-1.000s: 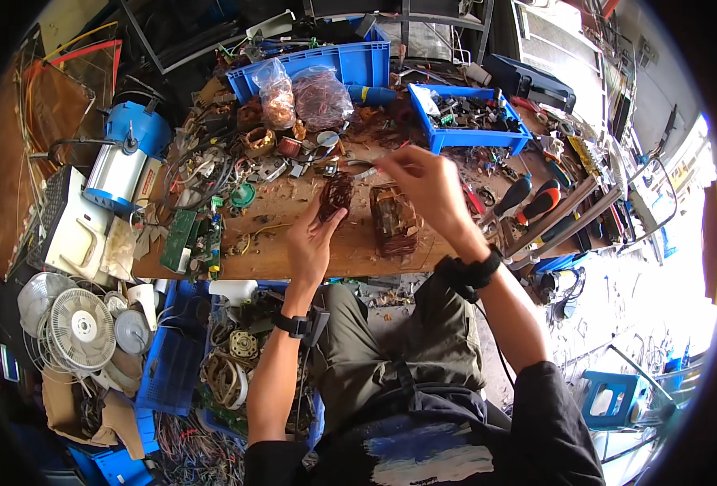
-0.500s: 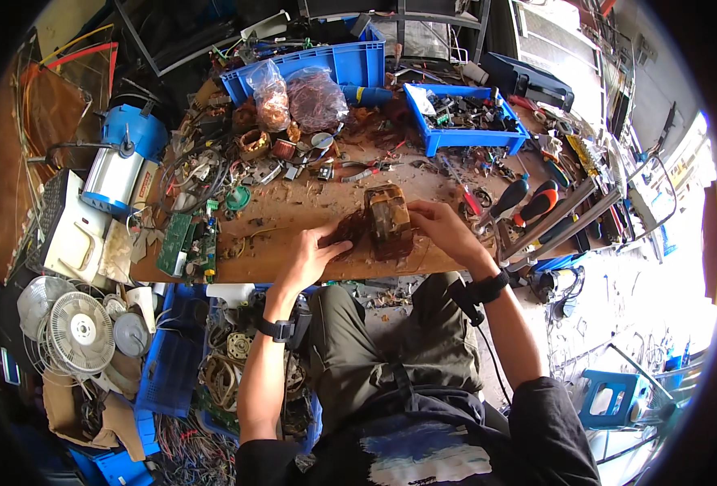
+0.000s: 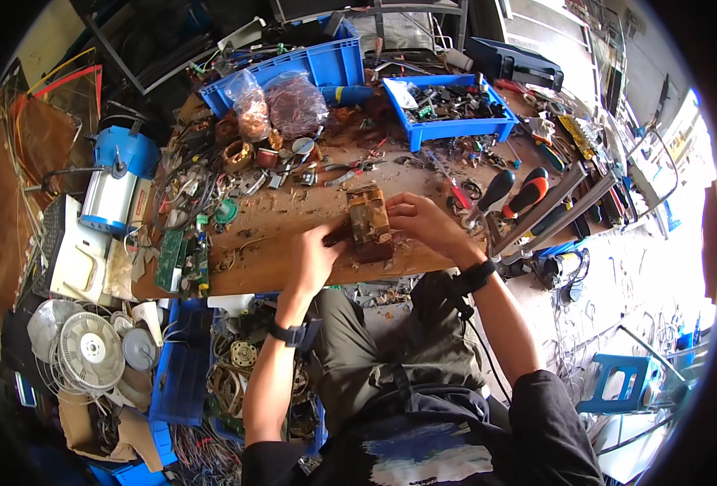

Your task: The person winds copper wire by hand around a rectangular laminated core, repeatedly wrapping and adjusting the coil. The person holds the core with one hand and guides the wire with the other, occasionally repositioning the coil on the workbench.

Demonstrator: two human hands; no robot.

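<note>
A brown, worn block that looks like an old transformer point(image 3: 368, 223) stands upright near the front edge of the workbench point(image 3: 253, 263). Its faces show rust-coloured and pale patches. My left hand point(image 3: 314, 257) is closed at its left side, with thumb and fingers around a dark brown part there; whether that part belongs to the block is hard to see. On the other side, my right hand point(image 3: 421, 224) has its bent fingers against the block's upper right edge. Pliers point(image 3: 350, 172) with reddish handles lie just beyond it.
Screwdrivers point(image 3: 528, 193) and metal bars point(image 3: 548, 206) stand at the right. A blue tray of small parts point(image 3: 415, 134) and a larger blue crate point(image 3: 326, 65) sit behind. Green circuit boards point(image 3: 168, 263) lie left; a fan point(image 3: 91, 348) is below them. Debris covers the benchtop.
My view has shifted slightly, so the bench sits a little differently. My left hand has come closer against the block, and the dark part beside it shows less. My right hand stays at the right edge.
</note>
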